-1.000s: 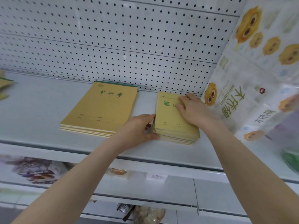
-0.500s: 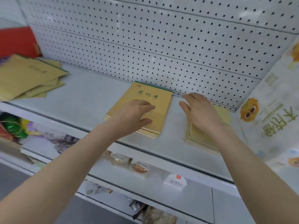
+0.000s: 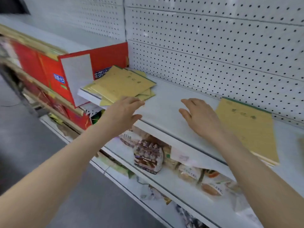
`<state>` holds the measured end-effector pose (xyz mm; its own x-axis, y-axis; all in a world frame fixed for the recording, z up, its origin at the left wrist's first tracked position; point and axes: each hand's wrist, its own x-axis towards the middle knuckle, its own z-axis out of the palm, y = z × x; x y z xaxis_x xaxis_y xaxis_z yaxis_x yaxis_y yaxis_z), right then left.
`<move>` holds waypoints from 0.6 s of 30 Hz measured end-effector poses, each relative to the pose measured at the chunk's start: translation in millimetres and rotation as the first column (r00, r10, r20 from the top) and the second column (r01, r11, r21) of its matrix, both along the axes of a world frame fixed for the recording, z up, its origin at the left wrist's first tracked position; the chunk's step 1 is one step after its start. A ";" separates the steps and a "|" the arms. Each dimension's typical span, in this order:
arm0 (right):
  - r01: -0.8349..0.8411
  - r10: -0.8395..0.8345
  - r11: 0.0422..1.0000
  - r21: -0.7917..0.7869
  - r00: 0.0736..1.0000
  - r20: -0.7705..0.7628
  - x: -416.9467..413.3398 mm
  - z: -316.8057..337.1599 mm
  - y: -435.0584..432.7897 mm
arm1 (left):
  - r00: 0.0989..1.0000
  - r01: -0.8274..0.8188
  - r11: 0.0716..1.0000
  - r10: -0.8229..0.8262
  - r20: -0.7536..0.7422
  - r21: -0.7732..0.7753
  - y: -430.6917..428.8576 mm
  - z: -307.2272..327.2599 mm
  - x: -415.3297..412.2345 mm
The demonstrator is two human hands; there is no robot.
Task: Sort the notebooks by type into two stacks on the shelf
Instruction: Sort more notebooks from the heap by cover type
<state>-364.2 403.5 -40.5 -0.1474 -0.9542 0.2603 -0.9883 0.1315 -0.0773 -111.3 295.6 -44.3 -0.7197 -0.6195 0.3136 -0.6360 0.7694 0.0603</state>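
Thin tan paper notebooks (image 3: 125,84) lie in one loose, fanned pile left of centre on the white shelf (image 3: 164,102). I count at least four, overlapping. One neat stack (image 3: 246,129) sits at right. My left hand (image 3: 121,112) hovers at the pile's near corner and my right hand (image 3: 200,117) mid-frame over the shelf, both with fingers straight, loosely spread, holding nothing. I judge the notebooks light, floppy and slippery, so I'd pinch a protruding corner.

White shelf (image 3: 166,102) — loose notebooks (image 3: 125,83) left; neat stack (image 3: 246,127) right.
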 end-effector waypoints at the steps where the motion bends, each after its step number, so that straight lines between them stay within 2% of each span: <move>1: -0.014 0.014 1.000 -0.003 1.000 0.016 12.8 -1.3 -13.0 | 1.000 -0.023 1.000 0.023 0.006 0.003 -10.3 -1.4 16.5; 5: -0.042 0.042 0.999 -0.004 0.997 0.066 60.9 -6.6 -68.2 | 0.995 -0.094 0.995 0.093 0.022 0.039 -51.5 -5.4 73.1; 10: -0.027 0.020 0.998 0.056 0.993 0.119 88.0 -8.2 -132.5 | 0.991 -0.129 0.989 0.127 0.033 0.075 -97.9 -10.7 101.5; 18: 0.116 -0.158 0.972 0.203 0.966 0.206 69.5 -14.3 -251.0 | 0.990 -0.137 0.982 0.131 0.053 0.129 -184.4 -22.1 89.3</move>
<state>-294.7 152.5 -54.8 -0.3135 -0.9493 0.0249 -0.9211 0.2976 -0.2512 -22.0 111.2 -66.4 -0.6386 -0.7451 0.1923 -0.7372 0.6641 0.1250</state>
